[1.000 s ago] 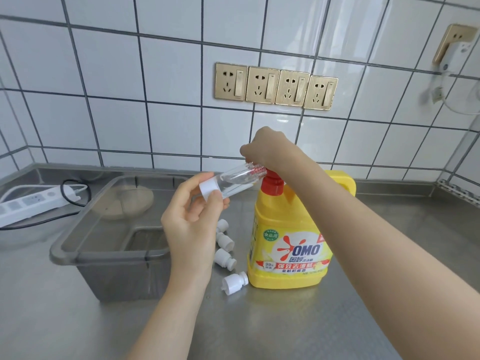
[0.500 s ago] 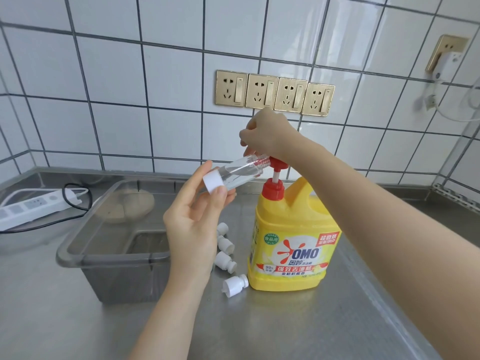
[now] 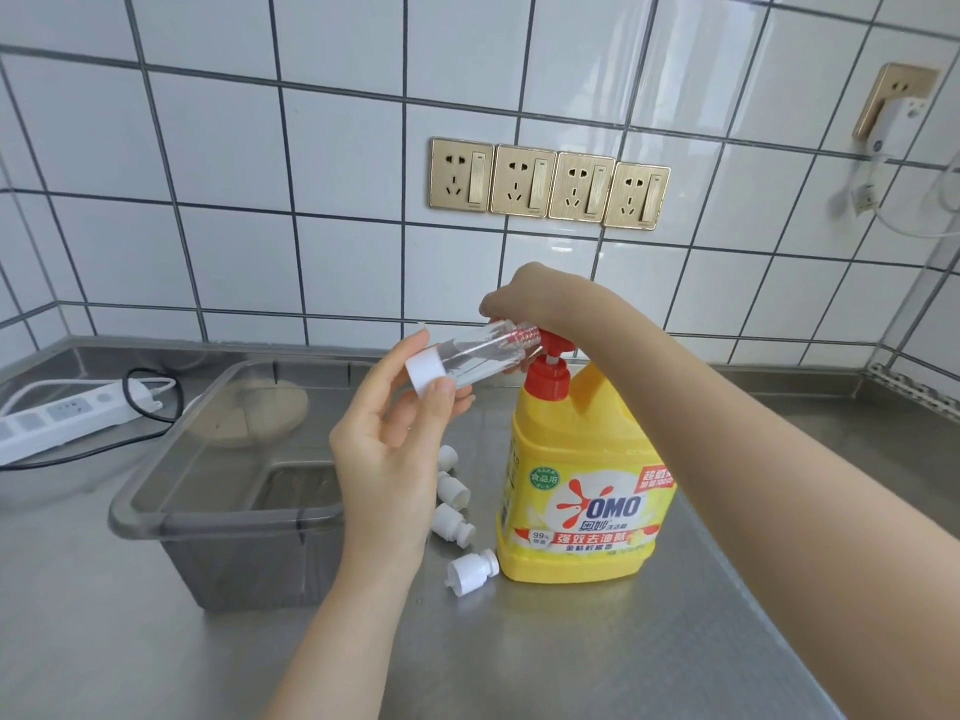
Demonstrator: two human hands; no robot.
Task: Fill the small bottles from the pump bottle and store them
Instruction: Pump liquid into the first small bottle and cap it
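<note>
There is a single view, from a wide-angle camera worn on my head. It looks forward and down over a steel bench (image 3: 571,667) toward a white tiled wall (image 3: 260,174) that fills the upper half. My forearms come in from the bottom edge, the right one large and close to the lens. My left hand (image 3: 389,459) and right hand (image 3: 524,298) meet near the centre, close in. The wide lens bends the tile lines toward the edges. No second view overlaps it.
</note>
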